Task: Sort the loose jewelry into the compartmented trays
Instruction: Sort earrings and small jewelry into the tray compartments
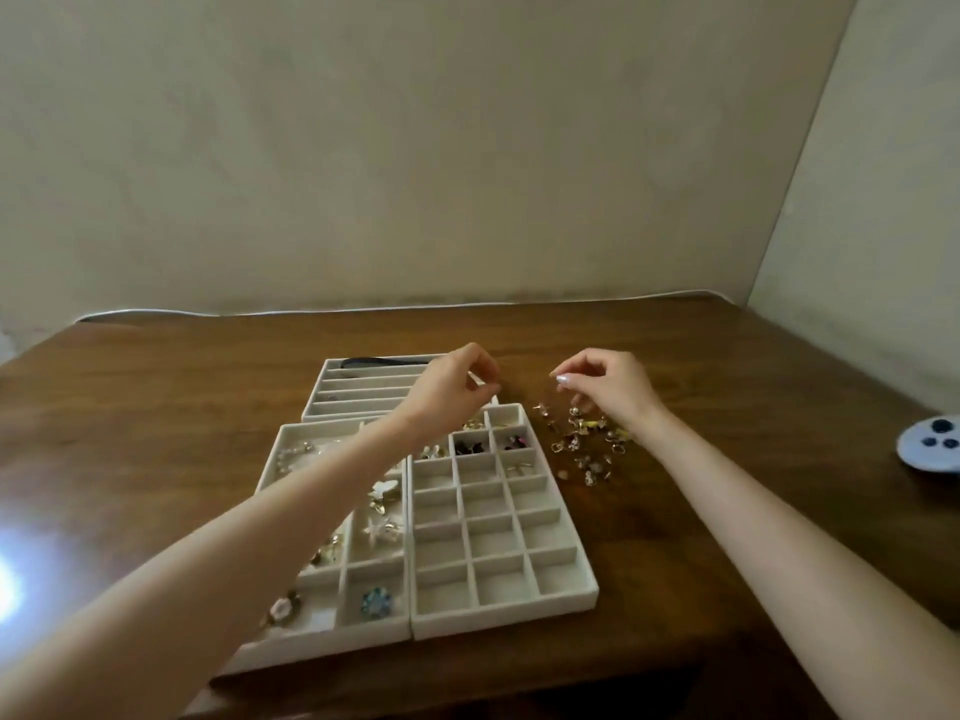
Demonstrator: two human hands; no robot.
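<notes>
Hovering: left hand (457, 384) over the far corner of the white compartmented grid tray (563, 597), fingertips pinched | right hand (605, 389) pinched above small gold loose jewelry (582, 446), centre-right on brown wooden desk (727, 387) | held items: cannot tell

No text, label, brand, number or sign can be read on the compartmented trays (504, 610), the wooden surface (727, 366), the wall (415, 148), or the pale round object (930, 449) with dark buttons.
</notes>
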